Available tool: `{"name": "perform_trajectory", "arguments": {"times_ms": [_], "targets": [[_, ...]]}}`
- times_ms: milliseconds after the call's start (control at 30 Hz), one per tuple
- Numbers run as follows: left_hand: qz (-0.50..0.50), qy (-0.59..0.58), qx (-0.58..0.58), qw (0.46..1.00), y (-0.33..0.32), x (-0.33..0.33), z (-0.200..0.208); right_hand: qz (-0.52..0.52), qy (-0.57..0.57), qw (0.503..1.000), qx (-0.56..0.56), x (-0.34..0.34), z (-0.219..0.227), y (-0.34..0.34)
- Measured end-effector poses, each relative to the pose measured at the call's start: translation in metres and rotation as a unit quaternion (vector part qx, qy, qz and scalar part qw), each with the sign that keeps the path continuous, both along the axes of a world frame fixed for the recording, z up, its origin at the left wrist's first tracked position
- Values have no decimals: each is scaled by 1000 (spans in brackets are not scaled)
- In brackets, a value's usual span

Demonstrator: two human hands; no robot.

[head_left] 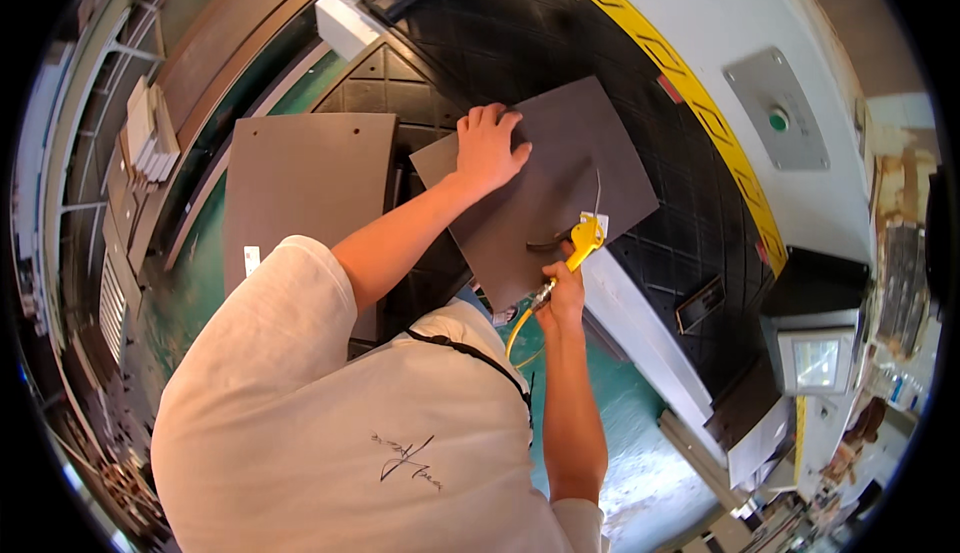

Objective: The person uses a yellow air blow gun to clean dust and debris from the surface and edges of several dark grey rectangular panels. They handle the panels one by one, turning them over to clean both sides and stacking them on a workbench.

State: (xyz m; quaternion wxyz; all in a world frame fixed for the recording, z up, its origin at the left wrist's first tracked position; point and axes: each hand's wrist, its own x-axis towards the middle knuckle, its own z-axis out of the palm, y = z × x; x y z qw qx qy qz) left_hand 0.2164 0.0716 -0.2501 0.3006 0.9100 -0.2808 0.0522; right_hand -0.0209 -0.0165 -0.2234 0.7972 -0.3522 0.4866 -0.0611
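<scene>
A dark brown flat panel [560, 143] lies tilted in front of me over a black ribbed surface. My left hand [490, 148] rests on its upper left part, fingers curved over the far edge and thumb spread on its face. In my right hand [565, 288] is a yellow air blow gun [588, 238], gripped by its handle. Its thin bent metal nozzle reaches up across the panel's face. From the handle's lower end, past a metal coupling, a yellow hose [518, 333] curves down toward my waist.
Left of the panel stands a larger brown board [310, 178] with small holes and a white label. A yellow-and-black strip [690, 83] edges a white machine body, which carries a grey plate with a green button [778, 121]. A white beam [640, 323] crosses at lower right. Stacked boards [150, 138] lie far left.
</scene>
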Motion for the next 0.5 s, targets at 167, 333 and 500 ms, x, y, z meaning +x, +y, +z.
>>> {"name": "perform_trajectory", "arguments": {"times_ms": [167,333,500], "targets": [[-51,-29,32,998,2,3,-35,31,-24,999,8,-46,-40,-29],[-62,-33,44,997,8,0,-43,-120,-86,988,43,-73,10,-49],[-62,-90,67,992,-6,16,-57,326,-13,939,-111,-42,57,-44]]}}
